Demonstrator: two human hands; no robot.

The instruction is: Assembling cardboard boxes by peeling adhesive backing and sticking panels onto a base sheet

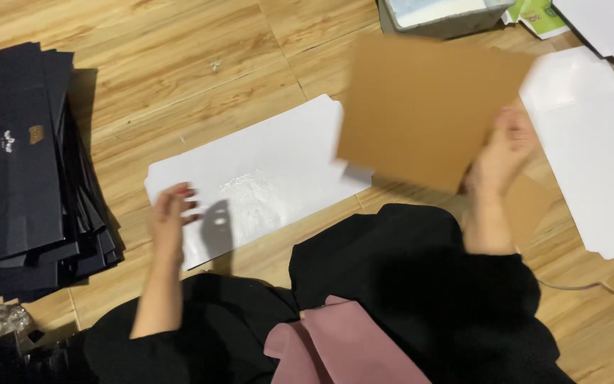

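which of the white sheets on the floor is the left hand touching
The glossy white sheet in the middle, lying flat before the person: the left hand rests on its near left corner. The other white sheet lies off to the right, untouched, beyond the right hand.

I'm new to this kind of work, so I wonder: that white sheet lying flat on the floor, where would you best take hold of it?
Probably at the near left edge of the white sheet, beside the left hand. It lies flat on the wooden floor, so fingers must slide under an edge; the brown card in the right hand overhangs the far end.
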